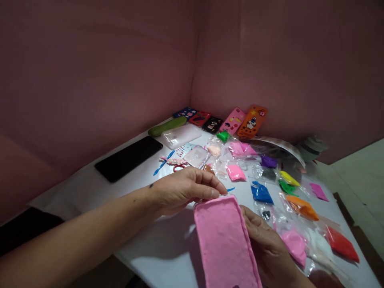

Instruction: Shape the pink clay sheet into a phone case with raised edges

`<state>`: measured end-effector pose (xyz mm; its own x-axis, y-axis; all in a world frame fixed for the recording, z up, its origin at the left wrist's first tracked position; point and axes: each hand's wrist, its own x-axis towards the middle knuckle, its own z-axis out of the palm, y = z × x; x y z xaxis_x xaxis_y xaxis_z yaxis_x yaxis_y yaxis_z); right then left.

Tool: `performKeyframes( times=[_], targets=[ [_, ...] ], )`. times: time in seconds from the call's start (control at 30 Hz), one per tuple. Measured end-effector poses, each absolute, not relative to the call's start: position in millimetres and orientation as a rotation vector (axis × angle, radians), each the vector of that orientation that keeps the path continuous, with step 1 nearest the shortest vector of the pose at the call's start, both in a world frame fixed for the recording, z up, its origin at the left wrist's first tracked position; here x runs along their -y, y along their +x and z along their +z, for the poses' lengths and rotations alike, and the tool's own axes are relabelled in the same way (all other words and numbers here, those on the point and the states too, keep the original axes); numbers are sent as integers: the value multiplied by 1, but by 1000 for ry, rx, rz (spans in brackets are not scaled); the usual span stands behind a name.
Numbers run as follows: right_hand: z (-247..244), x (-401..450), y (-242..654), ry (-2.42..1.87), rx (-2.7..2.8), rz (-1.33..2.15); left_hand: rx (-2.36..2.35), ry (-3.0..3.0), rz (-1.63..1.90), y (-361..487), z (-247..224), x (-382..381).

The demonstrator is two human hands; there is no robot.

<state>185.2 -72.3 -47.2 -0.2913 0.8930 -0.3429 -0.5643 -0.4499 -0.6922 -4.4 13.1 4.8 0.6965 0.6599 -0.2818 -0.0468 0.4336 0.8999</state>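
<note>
Table (pixel 159 236) white, packets (pixel 261 193) strewn beyond pink slab (pixel 224 240); pink walls (pixel 120 68) behind.

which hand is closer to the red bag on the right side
Right. The right hand holds the side of the pink slab, with a pink bag between it and the red bag. The left hand is farther left, at the slab's top edge.

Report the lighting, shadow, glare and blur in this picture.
Head view: walls dim, tabletop brighter; head view: a soft shadow on the tabletop left of the pink case; head view: bright glints on the plastic bags; head view: the pale object near the right wall looks blurred.
</note>
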Motion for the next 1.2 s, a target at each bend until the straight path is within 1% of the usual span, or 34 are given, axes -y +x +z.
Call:
performKeyframes(
  times=[0.43, 0.63, 0.83, 1.07, 1.2],
  targets=[
    [-46, 64, 184, -781, 356, 1828, -780, 1181, 650, -7, 5, -19],
    [-47, 62, 184, -787, 350, 1756, -983, 1347, 720, -6, 11, -17],
    [-47, 62, 183, -817, 384, 1684, -980, 1405, 632, -4, 10, -17],
    [-46, 62, 183, -826, 462, 1744, -868, 1426, 518, 4, 5, -13],
    [-44, 65, 182, -740, 506, 1765, -789, 1511, 406, 5, 6, -7]
  ],
)
